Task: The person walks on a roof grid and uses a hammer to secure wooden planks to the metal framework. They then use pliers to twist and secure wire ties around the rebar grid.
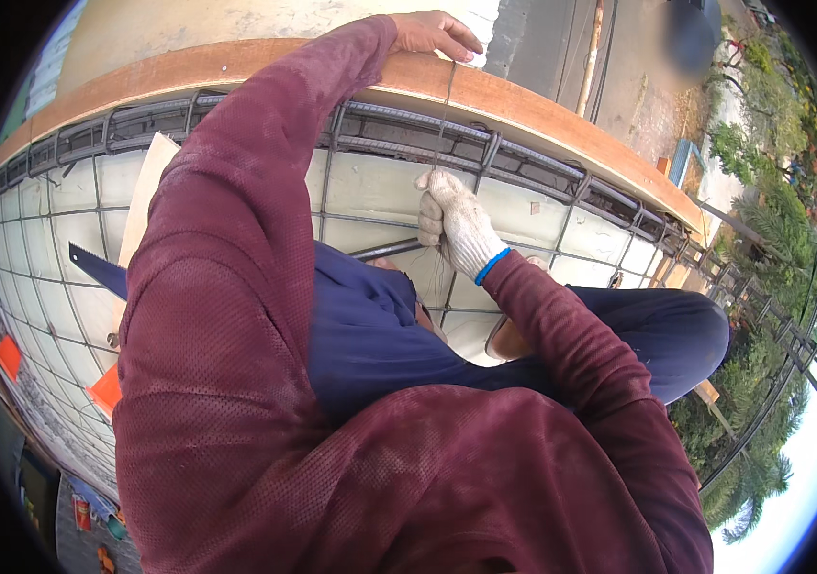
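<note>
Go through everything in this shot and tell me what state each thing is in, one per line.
Bare left hand: raised, fingers curled on the top of the orange-brown wooden form board, at the upper end of the thin tie wire.
White knit-gloved right hand: fisted around the wire.
Thin tie wire: stretched between both hands.
Grey steel rebar grid: laid flat.
Dark saw blade: lying on the grid, untouched.

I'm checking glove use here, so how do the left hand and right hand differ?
The left hand is bare; the right hand wears a white knit glove with a blue cuff. The left hand rests up on the wooden board; the right hand sits lower, over the rebar cage. Both pinch the same thin wire, and both arms wear maroon sleeves.
</note>
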`<control>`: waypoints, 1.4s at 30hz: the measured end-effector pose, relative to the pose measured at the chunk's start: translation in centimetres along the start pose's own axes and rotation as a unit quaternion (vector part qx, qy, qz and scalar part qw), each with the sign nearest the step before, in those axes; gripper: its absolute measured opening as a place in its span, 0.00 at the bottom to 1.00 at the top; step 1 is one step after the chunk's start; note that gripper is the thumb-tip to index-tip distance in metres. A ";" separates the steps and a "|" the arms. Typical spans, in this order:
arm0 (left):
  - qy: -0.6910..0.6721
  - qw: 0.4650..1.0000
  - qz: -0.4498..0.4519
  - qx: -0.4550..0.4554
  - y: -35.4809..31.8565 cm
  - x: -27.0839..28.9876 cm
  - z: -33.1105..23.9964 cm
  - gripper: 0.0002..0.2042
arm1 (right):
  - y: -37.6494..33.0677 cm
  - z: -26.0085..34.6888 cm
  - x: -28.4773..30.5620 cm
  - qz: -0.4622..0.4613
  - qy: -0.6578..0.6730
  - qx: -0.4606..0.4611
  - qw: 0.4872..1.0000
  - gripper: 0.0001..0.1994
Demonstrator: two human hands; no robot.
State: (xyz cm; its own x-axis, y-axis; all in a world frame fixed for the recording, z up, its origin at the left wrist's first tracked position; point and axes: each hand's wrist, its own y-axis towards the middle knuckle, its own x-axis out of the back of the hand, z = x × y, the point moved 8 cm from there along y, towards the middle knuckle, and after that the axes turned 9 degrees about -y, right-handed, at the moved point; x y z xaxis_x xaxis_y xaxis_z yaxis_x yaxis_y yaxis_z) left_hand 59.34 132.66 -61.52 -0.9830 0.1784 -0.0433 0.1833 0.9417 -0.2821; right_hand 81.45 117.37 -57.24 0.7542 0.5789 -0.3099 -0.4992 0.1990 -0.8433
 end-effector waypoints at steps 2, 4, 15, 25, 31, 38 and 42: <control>0.053 0.985 -0.113 -0.121 0.1 3.2 1.6 0.14 | 2.5 -1.7 0.5 0.034 -0.044 -0.014 0.998 0.12; -0.007 0.989 -0.114 -0.094 -2.8 2.3 -3.0 0.13 | 3.4 -2.3 1.9 0.027 -0.088 -0.013 0.996 0.12; -0.035 0.957 0.025 0.288 -18.4 -12.8 2.3 0.23 | 4.1 -3.6 1.9 0.146 0.050 -0.092 0.984 0.19; -0.496 0.836 -0.196 0.131 -16.4 -17.5 7.9 0.18 | 1.7 -3.6 -0.4 0.325 0.251 -0.171 0.896 0.18; -0.468 0.842 -0.226 0.145 -17.8 -17.2 7.0 0.15 | 0.9 -4.2 -0.7 0.284 0.224 -0.156 0.919 0.17; -0.399 0.843 -0.308 0.187 -20.3 -16.2 3.8 0.17 | 1.1 -4.6 0.7 0.141 -0.081 -0.037 0.986 0.31; -0.415 0.820 -0.351 0.177 -20.7 -15.6 2.0 0.14 | 1.8 -3.6 1.3 0.126 0.083 -0.060 0.987 0.24</control>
State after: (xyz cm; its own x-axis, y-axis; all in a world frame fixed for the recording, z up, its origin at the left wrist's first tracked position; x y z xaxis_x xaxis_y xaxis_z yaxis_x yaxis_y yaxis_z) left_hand 70.87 109.86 -56.90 -0.5398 -0.7670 -0.3469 -0.3014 0.5608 -0.7711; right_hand 83.06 115.67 -60.73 0.6767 0.4584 -0.5761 -0.6332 -0.0367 -0.7731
